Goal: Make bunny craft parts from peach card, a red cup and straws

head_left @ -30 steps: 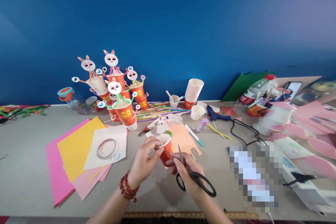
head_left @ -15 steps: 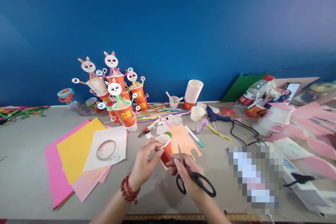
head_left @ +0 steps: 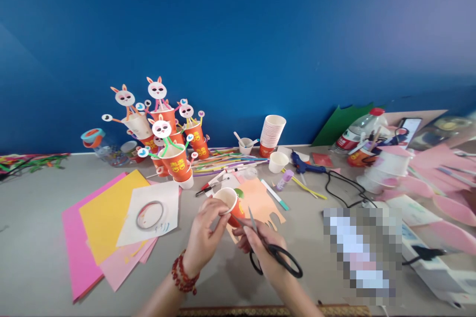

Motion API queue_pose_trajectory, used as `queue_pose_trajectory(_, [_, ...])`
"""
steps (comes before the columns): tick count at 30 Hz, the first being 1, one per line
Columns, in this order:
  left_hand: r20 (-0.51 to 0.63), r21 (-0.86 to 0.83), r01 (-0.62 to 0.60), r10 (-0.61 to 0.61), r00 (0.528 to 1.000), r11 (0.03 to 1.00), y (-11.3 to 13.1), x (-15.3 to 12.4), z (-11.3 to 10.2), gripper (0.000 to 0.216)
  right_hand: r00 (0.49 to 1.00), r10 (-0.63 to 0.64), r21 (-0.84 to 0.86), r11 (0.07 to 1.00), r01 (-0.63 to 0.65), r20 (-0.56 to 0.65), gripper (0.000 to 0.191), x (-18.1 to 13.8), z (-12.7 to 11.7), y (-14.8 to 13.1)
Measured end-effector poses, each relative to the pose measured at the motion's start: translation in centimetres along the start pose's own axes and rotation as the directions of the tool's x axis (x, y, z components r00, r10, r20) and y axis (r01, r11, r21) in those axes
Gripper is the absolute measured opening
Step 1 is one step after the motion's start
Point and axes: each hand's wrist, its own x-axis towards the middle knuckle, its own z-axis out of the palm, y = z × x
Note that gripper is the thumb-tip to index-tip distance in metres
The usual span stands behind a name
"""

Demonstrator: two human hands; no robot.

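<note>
A red paper cup (head_left: 235, 219) with a white inside and yellow print is tilted in front of me. My left hand (head_left: 208, 230), with a red bead bracelet, grips the cup by its rim, thumb outside. Black-handled scissors (head_left: 283, 260) lie in my right hand (head_left: 266, 242), its fingers closed around them close to the cup's side. The scissor blades are spread apart, with one against or very near the cup; I cannot tell whether it cuts in. Behind the cup lies a peach paper sheet (head_left: 258, 200) with cut-out edges.
Rabbit-faced paper cup figures (head_left: 174, 161) stand stacked at the back left. Coloured paper sheets (head_left: 89, 247) with a tape roll (head_left: 149, 214) lie left. Farther back are a cup stack (head_left: 273, 133), a glue gun (head_left: 307, 164) and a glue stick (head_left: 285, 180). A bottle (head_left: 353, 133) stands right.
The cup has tipped a little toward the left, showing more of its inside. Both hands keep their hold, and the scissors have shifted slightly left. The whole view has moved slightly.
</note>
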Motion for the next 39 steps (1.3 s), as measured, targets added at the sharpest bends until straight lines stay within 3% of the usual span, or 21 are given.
queue_pose_trajectory(7, [-0.042,-0.021,0.146,-0.147,0.988,0.989,-0.3,-1.9,0.5,0.007,0.997,-0.047,-0.257,0.965,0.062,0.063,0.032,-0.2,-0.6,0.5])
queue_pose_trajectory(11, [-0.059,-0.095,0.323,-0.329,0.942,0.942,-0.8,-3.4,1.3,0.010,0.988,-0.143,-0.422,0.893,0.157,0.065,0.032,-0.6,-0.3,1.1])
queue_pose_trajectory(14, [-0.011,-0.212,0.392,-0.404,0.915,0.895,-0.9,-4.1,1.5,0.013,0.979,-0.177,-0.487,0.849,0.204,0.102,0.032,-0.8,0.0,1.2])
queue_pose_trajectory(20, [-0.018,-0.399,0.415,-0.460,0.888,0.817,-0.5,-4.5,1.7,0.018,0.974,-0.183,-0.498,0.838,0.224,0.130,0.029,-0.7,0.4,0.7])
queue_pose_trajectory(30, [-0.009,-0.461,0.479,-0.543,0.839,0.747,-1.4,-5.5,2.2,0.029,0.982,-0.131,-0.514,0.838,0.183,0.135,0.031,-0.8,0.3,1.0])
queue_pose_trajectory(39, [-0.011,-0.502,0.505,-0.590,0.808,0.702,-1.8,-6.6,2.9,0.026,0.978,-0.138,-0.536,0.820,0.200,0.154,0.035,-1.0,0.3,1.5])
